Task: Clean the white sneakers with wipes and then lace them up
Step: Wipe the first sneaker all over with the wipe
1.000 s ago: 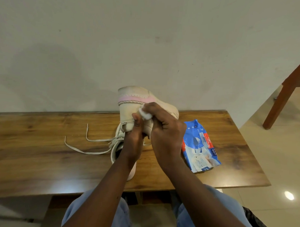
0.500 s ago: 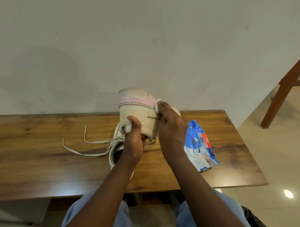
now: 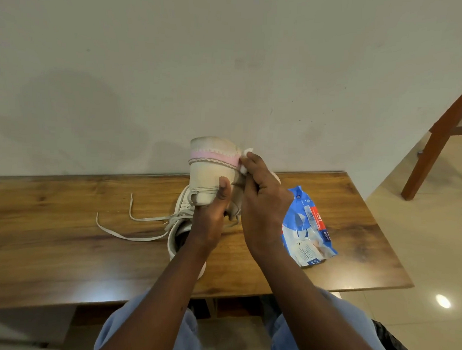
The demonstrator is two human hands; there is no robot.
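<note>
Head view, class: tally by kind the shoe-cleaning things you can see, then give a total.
Sneakers: 2 (held sneaker in the left hand; lying sneaker on the table)
Wipes: 1 (wipe pinched in the right hand)
Wipe packs: 1 (blue pack)
Total: 4

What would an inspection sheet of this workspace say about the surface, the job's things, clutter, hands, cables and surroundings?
Surface: wooden table, set against a plain wall.
Job's things: held sneaker, white with a pink band, raised off the table; second sneaker lying on the table behind the left wrist, its loose laces trailing left; wipe at the pink band; blue wipe pack lying on the right.
Clutter: nothing seen.
Hands: left hand grips the held sneaker; right hand pinches the wipe against it.
Cables: nothing seen.
Surroundings: tiled floor; wooden furniture leg at right.
</note>
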